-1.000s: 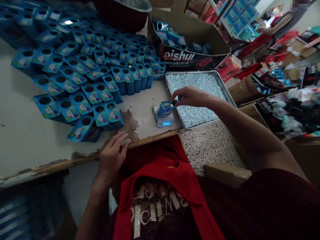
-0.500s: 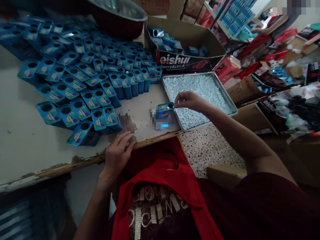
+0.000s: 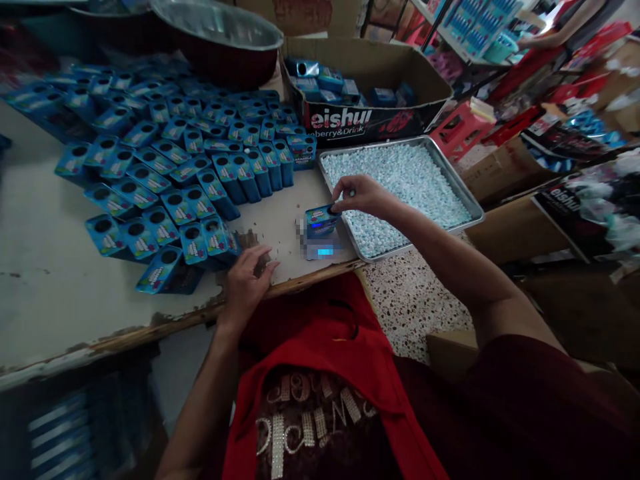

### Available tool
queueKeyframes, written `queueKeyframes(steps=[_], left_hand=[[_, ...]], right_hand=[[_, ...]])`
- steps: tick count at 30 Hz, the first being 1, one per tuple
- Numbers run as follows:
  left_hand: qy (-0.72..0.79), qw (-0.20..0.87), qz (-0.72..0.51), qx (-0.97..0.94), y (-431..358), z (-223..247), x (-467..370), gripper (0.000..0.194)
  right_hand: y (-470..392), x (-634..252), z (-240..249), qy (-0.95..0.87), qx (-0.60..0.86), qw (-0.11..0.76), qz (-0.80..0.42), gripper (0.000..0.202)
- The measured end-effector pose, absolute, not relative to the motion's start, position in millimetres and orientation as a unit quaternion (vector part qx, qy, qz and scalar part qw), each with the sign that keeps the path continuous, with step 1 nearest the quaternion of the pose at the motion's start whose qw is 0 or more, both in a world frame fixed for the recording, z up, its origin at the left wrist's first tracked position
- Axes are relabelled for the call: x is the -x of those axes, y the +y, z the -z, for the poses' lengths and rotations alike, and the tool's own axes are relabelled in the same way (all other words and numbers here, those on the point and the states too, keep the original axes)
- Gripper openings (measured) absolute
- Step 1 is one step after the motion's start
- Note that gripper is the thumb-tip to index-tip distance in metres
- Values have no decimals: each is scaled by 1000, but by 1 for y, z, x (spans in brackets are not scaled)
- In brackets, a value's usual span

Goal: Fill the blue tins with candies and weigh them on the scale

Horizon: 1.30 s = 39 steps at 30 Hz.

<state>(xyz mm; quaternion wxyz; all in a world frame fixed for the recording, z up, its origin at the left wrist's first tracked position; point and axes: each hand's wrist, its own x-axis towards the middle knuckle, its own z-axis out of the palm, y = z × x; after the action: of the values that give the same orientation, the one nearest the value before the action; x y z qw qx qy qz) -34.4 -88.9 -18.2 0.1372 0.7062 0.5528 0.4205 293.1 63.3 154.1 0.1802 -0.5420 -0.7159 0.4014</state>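
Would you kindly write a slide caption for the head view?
Right hand at a blue box beside a tray of pale pellets; left hand at the table edge.

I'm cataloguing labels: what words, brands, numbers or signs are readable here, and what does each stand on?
"eishui" (last letter unclear): front carton
"berry&Drink" (start unclear): same carton, below
"eishui", tilted: right carton
"CARAMEL", ending blurred: pack before the front carton
Other packs: too small or blurred
Display: lit, unreadable
Shirt: letters partly covered by apron, no whole word certain
Rear carton: red print, too blurred
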Motion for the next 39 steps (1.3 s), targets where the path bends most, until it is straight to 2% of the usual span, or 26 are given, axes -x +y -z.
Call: queueKeyframes(steps=[4, 11, 17, 20, 24, 28, 35, 39], left_hand=[[555, 134, -389, -723, -88, 25, 31, 32], [569, 100, -338, -743, -91, 30, 25, 31], [587, 102, -312, -740, -89, 29, 24, 30], [596, 108, -291, -741, -90, 28, 24, 31], [591, 101, -292, -745, -91, 31, 22, 29], [576, 87, -289, -759, -90, 35, 21, 26], [572, 69, -294, -763, -89, 39, 24, 29], [554, 68, -320, -765, -90, 35, 23, 28]], right_hand=[[67, -314, -165, -673, 527, 160, -494, 28], [108, -307, -177, -727, 505, 67, -461, 33], [113, -290, -183, -732, 498, 87, -456, 43], [102, -289, -190, -710, 510, 84, -479, 37], [89, -291, -197, -621, 544, 124, -551, 24], [83, -295, -195, -556, 555, 150, -600, 23], [75, -294, -178, -682, 536, 179, -464, 12], [69, -289, -178, -726, 536, 168, -397, 13]])
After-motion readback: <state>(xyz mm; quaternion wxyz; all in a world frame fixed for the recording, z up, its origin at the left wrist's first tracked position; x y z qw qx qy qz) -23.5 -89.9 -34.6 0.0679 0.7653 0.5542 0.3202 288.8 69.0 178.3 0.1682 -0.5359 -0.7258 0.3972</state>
